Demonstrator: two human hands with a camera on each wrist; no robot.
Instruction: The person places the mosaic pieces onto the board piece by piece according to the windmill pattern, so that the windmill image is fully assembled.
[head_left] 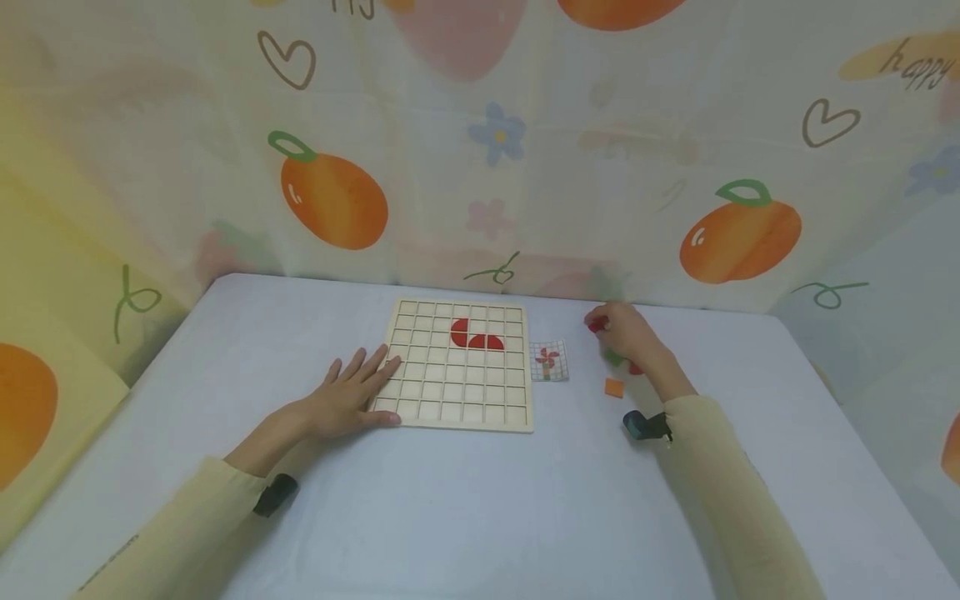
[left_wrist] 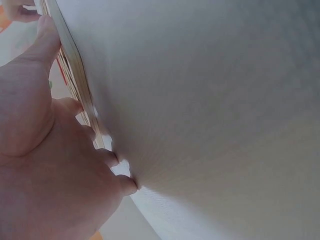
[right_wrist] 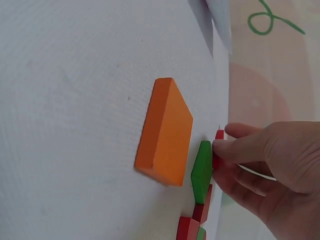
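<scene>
My left hand (head_left: 348, 400) lies with spread fingers along the left edge of a wooden grid board (head_left: 457, 427), the fingertips and thumb touching it. Red rounded pieces (head_left: 460, 333) sit in several of the board's squares, right of and above its middle. Beyond the board's right side, my right hand (head_left: 622, 329) pinches a small red block (head_left: 597, 323) between thumb and fingers. In the right wrist view that red block (right_wrist: 216, 161) is partly covered by the fingertips. Close by are a green block (right_wrist: 202, 172) and red blocks (right_wrist: 187, 229), partly hidden under the hand in the head view.
A small picture card (head_left: 549, 360) showing a red pinwheel on a grid lies against the board's right side. An orange square block (head_left: 614, 387) lies nearer the front. The white-covered table (head_left: 465, 517) meets a fruit-printed curtain (head_left: 600, 208) at the back.
</scene>
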